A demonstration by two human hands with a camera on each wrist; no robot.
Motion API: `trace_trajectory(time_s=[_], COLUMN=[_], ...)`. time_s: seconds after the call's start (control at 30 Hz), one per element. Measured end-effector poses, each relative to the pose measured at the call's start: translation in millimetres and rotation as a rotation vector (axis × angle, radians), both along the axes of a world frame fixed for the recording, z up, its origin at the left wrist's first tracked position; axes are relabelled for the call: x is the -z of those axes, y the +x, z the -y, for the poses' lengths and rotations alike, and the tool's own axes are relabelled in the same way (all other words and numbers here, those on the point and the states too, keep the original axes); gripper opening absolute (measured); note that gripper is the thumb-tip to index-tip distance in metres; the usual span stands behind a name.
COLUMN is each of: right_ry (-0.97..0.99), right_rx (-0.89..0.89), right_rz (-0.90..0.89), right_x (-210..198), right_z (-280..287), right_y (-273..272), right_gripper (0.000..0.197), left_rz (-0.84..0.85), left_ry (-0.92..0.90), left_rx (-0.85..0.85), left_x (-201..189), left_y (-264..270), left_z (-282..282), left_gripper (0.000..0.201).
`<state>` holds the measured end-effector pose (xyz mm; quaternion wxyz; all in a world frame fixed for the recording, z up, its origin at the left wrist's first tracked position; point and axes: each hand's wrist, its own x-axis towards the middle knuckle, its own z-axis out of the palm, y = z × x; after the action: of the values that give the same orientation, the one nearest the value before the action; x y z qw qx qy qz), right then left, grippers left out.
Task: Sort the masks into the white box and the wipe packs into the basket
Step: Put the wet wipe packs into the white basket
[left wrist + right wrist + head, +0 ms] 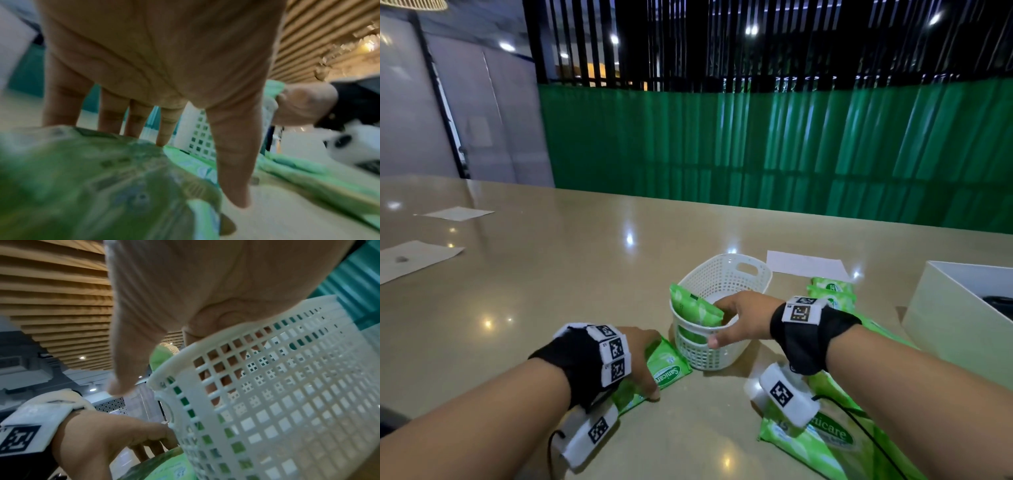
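A white lattice basket (736,274) stands mid-table, with a green wipe pack (693,308) upright against its left wall. My right hand (717,323) hangs over the basket's front rim. Its fingers reach inside and touch that pack, while the thumb stays outside the wall (287,394). To the left of the basket, another green wipe pack (667,371) lies flat on the table. My left hand (650,363) rests on this pack (92,178) with fingers spread and straight, thumb down by its near edge. The white box (945,325) stands at the far right.
More green wipe packs lie behind my right wrist (832,291) and under my right forearm (818,442). Something dark (996,303) shows inside the white box. Paper sheets lie behind the basket (804,263) and at the far left (410,258).
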<state>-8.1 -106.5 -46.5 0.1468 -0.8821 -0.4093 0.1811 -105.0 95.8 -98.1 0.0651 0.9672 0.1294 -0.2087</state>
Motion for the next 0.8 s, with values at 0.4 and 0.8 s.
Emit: trace_trajectory(time_s=[0.4, 0.8], right_ry=[0.042, 0.173], right_rx=[0.012, -0.017], right_rz=[0.055, -0.054], right_x=[6.3, -8.9], right_z=[-4.7, 3.4], right_y=[2.5, 3.7], right_gripper=[0.040, 0.041], left_rz=[0.037, 0.568], left_ry=[0.094, -0.285], left_rx=[-0.046, -0.255], left_x=[-0.6, -58.7], left_y=[1.6, -8.9], left_z=[3.8, -44.5], left_gripper=[0.109, 0.095])
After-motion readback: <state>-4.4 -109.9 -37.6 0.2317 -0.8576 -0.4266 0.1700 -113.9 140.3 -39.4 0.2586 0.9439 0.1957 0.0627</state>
